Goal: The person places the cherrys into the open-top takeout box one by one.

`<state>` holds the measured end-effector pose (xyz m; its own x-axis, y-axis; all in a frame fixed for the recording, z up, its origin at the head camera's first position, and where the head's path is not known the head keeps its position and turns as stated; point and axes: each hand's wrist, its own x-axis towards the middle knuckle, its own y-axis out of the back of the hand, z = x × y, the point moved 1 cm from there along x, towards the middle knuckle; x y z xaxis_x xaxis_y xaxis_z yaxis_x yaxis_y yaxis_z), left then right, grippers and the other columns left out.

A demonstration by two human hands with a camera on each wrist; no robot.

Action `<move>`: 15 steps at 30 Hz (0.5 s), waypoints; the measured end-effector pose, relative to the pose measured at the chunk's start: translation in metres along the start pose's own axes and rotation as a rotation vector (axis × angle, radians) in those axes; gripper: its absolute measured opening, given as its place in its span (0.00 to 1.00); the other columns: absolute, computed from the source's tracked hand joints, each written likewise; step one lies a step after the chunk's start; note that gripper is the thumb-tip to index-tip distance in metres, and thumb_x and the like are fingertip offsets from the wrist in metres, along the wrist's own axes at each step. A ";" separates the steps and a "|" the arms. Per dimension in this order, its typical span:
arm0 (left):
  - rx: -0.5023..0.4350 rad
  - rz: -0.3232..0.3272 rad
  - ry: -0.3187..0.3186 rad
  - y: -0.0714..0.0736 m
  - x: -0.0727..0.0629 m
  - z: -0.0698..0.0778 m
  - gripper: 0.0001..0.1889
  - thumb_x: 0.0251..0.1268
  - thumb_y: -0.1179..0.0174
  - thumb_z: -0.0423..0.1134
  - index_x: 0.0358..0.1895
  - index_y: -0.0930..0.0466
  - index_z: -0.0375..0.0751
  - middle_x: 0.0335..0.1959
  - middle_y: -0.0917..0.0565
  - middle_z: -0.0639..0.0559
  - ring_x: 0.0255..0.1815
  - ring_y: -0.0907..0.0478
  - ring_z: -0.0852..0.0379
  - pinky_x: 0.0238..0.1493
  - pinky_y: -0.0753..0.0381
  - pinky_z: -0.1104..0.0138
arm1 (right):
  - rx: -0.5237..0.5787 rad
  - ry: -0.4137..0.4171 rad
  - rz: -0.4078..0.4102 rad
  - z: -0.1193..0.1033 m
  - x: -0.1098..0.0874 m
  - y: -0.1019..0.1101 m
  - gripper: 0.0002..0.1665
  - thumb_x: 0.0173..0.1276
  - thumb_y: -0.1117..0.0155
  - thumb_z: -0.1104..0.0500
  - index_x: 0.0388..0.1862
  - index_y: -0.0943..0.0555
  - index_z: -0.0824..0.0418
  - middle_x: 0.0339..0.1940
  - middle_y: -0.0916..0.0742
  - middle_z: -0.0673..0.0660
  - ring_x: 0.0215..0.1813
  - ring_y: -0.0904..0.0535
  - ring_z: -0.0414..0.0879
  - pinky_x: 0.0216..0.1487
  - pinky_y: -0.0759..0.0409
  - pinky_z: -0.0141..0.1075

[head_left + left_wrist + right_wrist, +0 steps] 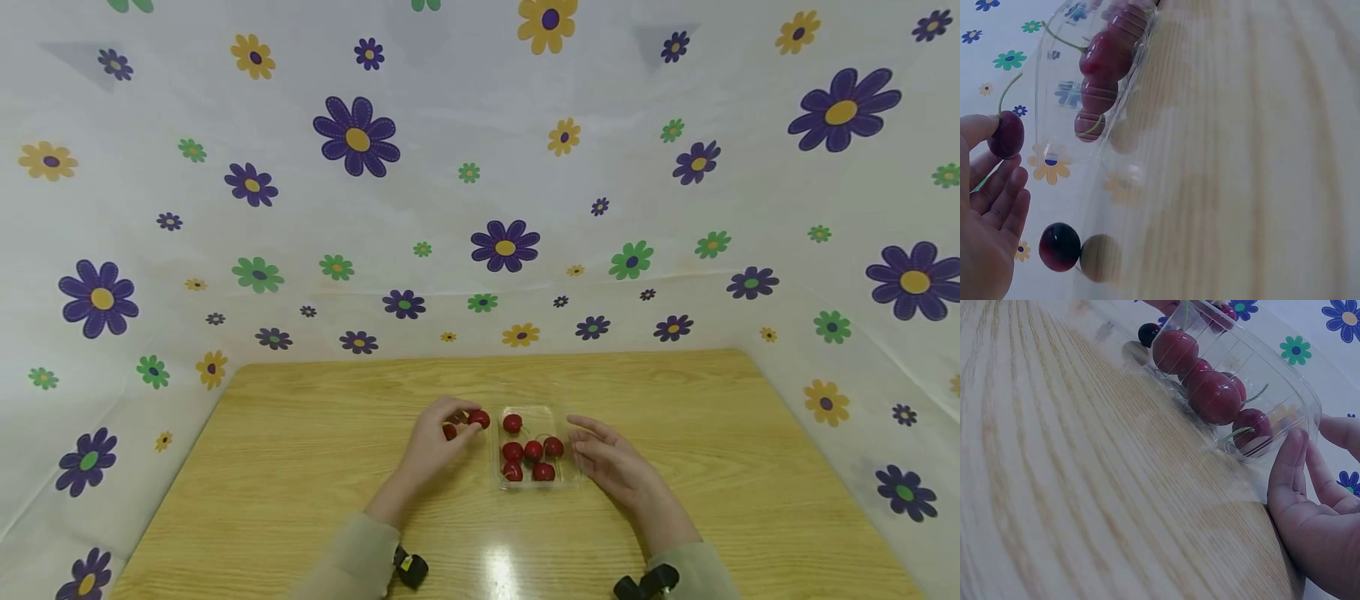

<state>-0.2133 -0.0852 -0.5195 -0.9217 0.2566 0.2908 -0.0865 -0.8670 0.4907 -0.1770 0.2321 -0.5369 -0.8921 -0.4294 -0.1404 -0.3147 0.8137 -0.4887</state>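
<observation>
My left hand (438,437) pinches a dark red cherry (478,418) between thumb and fingertips, just left of a clear plastic box (525,483). In the left wrist view that cherry (1007,135) has its green stem pointing up. Another cherry (449,432) lies on the table, partly hidden behind the left hand in the head view. Inside the box sit several red cherries (533,451), some with stems. At the box's right side is my right hand (618,471), its fingers relaxed and lightly bent against the clear wall, as the right wrist view shows.
The wooden table (300,467) carries the box near its middle. A white flower-print sheet (435,200) stands behind the table and along both sides.
</observation>
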 end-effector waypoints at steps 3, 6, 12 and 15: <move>0.005 -0.007 -0.021 -0.005 0.002 0.004 0.13 0.70 0.29 0.34 0.55 0.12 0.40 0.48 0.11 0.46 0.46 0.15 0.50 0.44 0.12 0.58 | 0.001 0.001 -0.001 0.000 0.000 0.000 0.25 0.83 0.52 0.72 0.64 0.21 0.47 0.52 0.15 0.45 0.52 0.17 0.35 0.57 0.17 0.26; 0.003 -0.021 -0.043 -0.011 0.004 0.008 0.13 0.70 0.29 0.35 0.55 0.12 0.40 0.50 0.10 0.46 0.47 0.15 0.50 0.50 0.12 0.57 | 0.004 0.002 -0.004 0.000 0.000 0.000 0.25 0.83 0.52 0.72 0.64 0.21 0.47 0.52 0.15 0.45 0.52 0.17 0.35 0.57 0.17 0.26; -0.011 -0.034 -0.106 -0.021 0.007 0.016 0.13 0.70 0.30 0.33 0.55 0.13 0.38 0.51 0.10 0.45 0.48 0.14 0.49 0.55 0.12 0.61 | 0.007 -0.001 0.002 0.000 0.000 -0.001 0.25 0.83 0.51 0.72 0.64 0.21 0.47 0.52 0.14 0.46 0.51 0.17 0.35 0.56 0.16 0.26; -0.024 -0.035 -0.112 -0.024 0.008 0.020 0.13 0.70 0.30 0.33 0.55 0.13 0.37 0.51 0.10 0.45 0.48 0.14 0.49 0.55 0.12 0.59 | 0.007 -0.004 0.004 0.000 0.000 0.000 0.25 0.83 0.51 0.72 0.63 0.20 0.47 0.52 0.15 0.46 0.51 0.17 0.35 0.56 0.17 0.27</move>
<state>-0.2107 -0.0537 -0.5127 -0.8700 0.3321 0.3644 -0.1287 -0.8664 0.4825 -0.1765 0.2319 -0.5366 -0.8923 -0.4274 -0.1456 -0.3086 0.8127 -0.4942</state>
